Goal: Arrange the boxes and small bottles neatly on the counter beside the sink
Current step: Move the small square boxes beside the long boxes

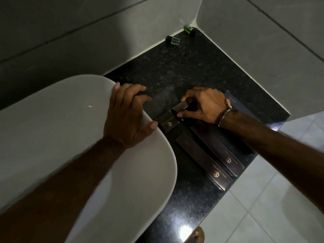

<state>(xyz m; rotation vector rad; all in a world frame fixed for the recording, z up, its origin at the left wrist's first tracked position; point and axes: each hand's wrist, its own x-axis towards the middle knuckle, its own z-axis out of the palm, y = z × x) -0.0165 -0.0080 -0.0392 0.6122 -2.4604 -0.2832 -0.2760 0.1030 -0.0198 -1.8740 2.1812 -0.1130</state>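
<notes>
Several dark boxes with gold logos lie on the black granite counter (184, 67) beside the white sink (70, 120). My right hand (203, 104) grips a small dark box (180, 106) by its end. Next to it lies a short box (167, 121). Two long boxes (203, 165) (217, 148) lie side by side toward the counter's front edge. Another box (236, 102) shows partly under my right wrist. My left hand (126, 114) rests on the sink rim, fingers spread, thumb near the short box. Two small bottles lie at the back corner, one clear (172, 41), one green (190, 29).
Grey tiled walls (87, 32) close the counter at the back and right. The counter's front edge drops to a light tiled floor (263, 199). A sandalled foot (197, 234) shows at the bottom. A bright light reflection sits on the counter front.
</notes>
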